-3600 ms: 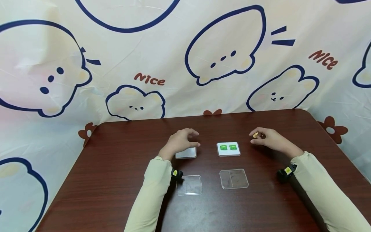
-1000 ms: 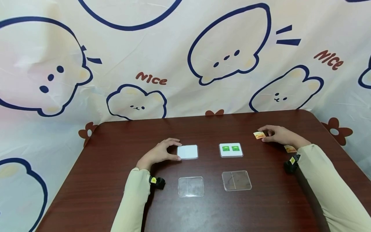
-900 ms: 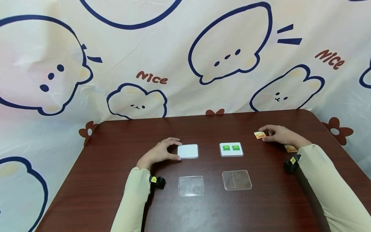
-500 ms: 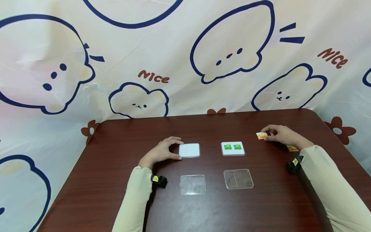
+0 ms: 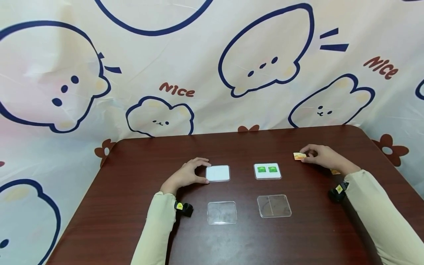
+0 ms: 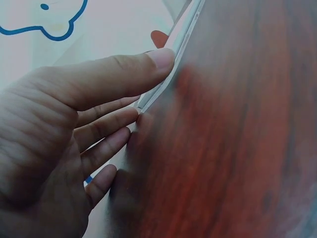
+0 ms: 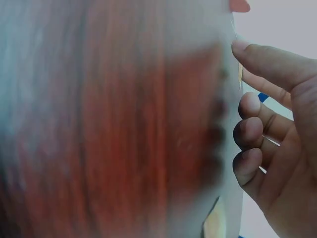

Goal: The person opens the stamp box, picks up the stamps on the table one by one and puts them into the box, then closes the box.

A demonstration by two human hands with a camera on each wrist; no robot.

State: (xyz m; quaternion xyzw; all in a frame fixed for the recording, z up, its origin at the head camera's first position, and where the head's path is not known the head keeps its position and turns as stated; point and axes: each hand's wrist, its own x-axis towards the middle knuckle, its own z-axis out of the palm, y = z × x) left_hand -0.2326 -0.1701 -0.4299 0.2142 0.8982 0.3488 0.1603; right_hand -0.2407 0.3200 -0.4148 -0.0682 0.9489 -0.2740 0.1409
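Observation:
My left hand [image 5: 185,174] holds the left end of a shallow clear plastic case with a plain white top [image 5: 217,173]. In the left wrist view the thumb lies on one corner of the white-topped case [image 6: 184,42] and a fingertip touches another. To the right, my right hand [image 5: 324,156] pinches a small orange-and-yellow printed paper piece [image 5: 299,156] between thumb and index finger, close over the table. Its other fingers are curled in the right wrist view, where the paper piece [image 7: 240,74] shows edge-on. Between the hands lies a similar white case [image 5: 267,171] bearing two green pictures.
Two clear plastic lids or trays, a left one [image 5: 222,212] and a right one [image 5: 274,206], lie nearer on the brown table [image 5: 251,243]. Another orange paper piece [image 5: 335,172] lies partly hidden by the right wrist. A patterned cloth [image 5: 205,66] hangs behind the table.
My left hand has gone from above the white-topped case to its left end. My right hand has shifted slightly right, and its orange piece now shows flatter. Little moved in the last half second.

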